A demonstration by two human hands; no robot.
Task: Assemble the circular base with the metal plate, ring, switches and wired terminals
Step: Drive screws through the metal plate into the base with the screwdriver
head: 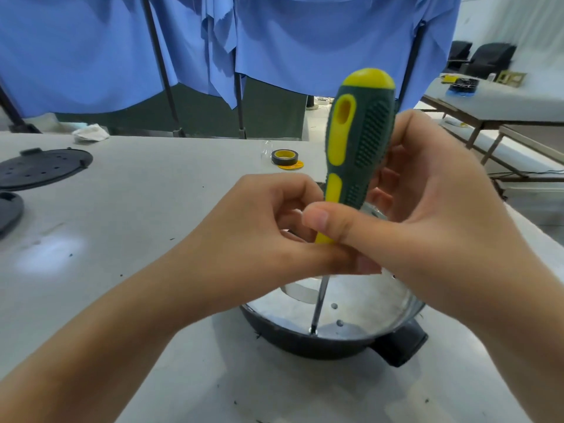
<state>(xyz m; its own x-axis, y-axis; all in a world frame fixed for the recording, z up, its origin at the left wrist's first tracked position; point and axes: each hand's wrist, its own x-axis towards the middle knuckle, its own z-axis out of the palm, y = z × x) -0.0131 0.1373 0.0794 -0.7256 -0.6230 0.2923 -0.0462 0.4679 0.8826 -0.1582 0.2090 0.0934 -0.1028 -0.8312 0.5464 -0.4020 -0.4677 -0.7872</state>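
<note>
A black circular base point(305, 346) sits on the table near the front, with a shiny metal plate point(360, 303) lying inside it. A green and yellow screwdriver point(357, 141) stands almost upright over the plate, its tip on a screw point(313, 330) near the plate's front edge. My right hand point(427, 227) grips the lower handle, thumb across its front. My left hand point(268, 236) pinches the screwdriver just under the handle, where the shaft begins. The hands hide the far half of the plate.
A roll of black tape point(284, 157) lies behind the hands. Two black round covers point(42, 167) point(9, 209) rest at the table's left. A crumpled white cloth point(90, 133) sits at the far edge. Blue curtains hang behind; another table point(500, 102) stands at the right.
</note>
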